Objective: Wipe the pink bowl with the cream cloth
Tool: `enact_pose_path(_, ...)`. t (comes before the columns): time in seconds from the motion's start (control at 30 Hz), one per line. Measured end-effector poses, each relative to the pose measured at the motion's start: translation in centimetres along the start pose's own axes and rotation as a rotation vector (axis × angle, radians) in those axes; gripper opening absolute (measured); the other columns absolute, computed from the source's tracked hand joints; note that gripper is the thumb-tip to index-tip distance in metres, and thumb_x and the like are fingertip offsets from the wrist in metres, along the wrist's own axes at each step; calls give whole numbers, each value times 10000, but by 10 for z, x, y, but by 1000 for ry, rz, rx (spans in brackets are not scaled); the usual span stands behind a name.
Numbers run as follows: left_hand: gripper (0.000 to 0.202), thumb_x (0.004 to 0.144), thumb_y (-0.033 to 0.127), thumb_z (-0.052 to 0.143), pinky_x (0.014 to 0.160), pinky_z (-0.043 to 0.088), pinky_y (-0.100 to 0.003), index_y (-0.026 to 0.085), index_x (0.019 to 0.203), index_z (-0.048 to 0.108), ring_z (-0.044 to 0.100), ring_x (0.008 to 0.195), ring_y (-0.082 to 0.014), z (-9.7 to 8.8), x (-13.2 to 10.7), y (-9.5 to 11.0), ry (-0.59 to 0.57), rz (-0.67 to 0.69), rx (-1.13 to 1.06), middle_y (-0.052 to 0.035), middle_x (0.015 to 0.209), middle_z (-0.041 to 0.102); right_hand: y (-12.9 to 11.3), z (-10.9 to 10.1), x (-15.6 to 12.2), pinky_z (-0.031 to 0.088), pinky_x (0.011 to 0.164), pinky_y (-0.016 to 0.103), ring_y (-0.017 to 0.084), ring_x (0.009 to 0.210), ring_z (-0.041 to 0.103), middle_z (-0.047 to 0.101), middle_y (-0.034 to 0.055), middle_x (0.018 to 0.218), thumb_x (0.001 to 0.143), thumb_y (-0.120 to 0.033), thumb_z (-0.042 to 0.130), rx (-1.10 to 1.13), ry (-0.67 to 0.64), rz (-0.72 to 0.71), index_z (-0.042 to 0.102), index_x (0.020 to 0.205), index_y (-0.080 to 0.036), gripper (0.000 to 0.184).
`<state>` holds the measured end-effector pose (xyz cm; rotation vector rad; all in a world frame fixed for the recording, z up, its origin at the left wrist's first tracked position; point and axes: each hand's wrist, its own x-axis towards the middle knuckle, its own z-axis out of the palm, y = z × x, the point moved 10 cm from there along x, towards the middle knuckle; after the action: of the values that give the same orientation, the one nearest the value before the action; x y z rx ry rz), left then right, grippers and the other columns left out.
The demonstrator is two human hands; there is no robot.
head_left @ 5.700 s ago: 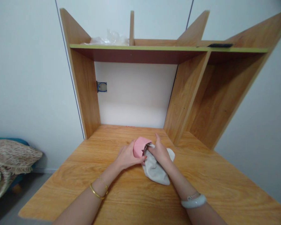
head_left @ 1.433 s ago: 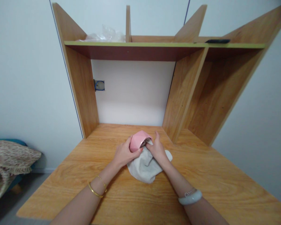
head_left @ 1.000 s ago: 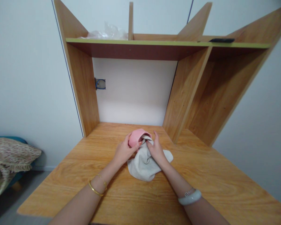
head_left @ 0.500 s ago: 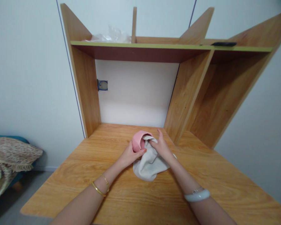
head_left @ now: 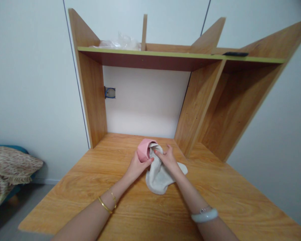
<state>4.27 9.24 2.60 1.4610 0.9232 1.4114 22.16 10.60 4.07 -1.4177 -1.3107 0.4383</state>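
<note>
A pink cup (head_left: 143, 149) is tipped on its side above the wooden desk (head_left: 95, 187), its mouth turned to the right. My left hand (head_left: 135, 166) is closed around it from below and the left. A pale grey cloth (head_left: 158, 175) is pushed into the cup's mouth and trails down onto the desk. My right hand (head_left: 167, 158) presses the cloth into the cup, fingers bunched on the fabric. The inside of the cup is hidden by the cloth.
The desk has a wooden hutch with a green-edged shelf (head_left: 165, 53) overhead and upright dividers (head_left: 194, 107) on the right. Crumpled clear plastic (head_left: 120, 42) and a dark flat object (head_left: 232, 54) lie on the shelf. A patterned blanket (head_left: 7, 167) is at the far left.
The cup has been turned in my left hand while my right hand worked the cloth round inside its mouth. The cloth's loose end has shifted on the desk.
</note>
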Motion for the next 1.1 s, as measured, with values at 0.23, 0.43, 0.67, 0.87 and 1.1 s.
enact_pose_path(0.23,619,591,372,743,896,419,-347,145,1107,489,537,1036,-234,-3,5,-7,21,5,-49,-115,1122,582,-23,-19,-15,411,656,308,209,718,535,551,66,718,714,-576,488,-374,124,-245,467,715,-189,387)
enact_pose_path(0.43,601,582,398,740,835,454,-343,124,1061,502,570,961,-234,-10,4,-12,55,-31,19,-118,1057,606,-37,8,-24,341,597,264,175,621,537,586,64,596,846,-498,345,-617,-148,-405,498,553,-196,447)
enact_pose_path(0.67,592,570,396,743,818,456,-332,132,1047,510,570,951,-231,-12,3,-8,61,-24,32,-108,1044,610,-43,15,-26,343,616,254,185,678,579,638,89,669,866,-473,331,-713,-189,-438,577,626,-177,453)
enact_pose_path(0.87,561,603,432,709,767,464,-328,129,1020,489,575,899,-218,-14,-1,2,64,-14,172,-97,998,610,-38,16,-25,366,642,253,198,726,596,654,94,721,850,-479,360,-645,-206,-388,597,691,-180,413)
enact_pose_path(1.1,560,597,444,706,751,458,-328,129,1007,490,573,885,-220,-13,-5,13,49,23,286,-95,979,611,-27,18,-22,347,547,247,192,636,584,649,75,671,820,-492,391,-467,-231,-298,608,691,-178,402)
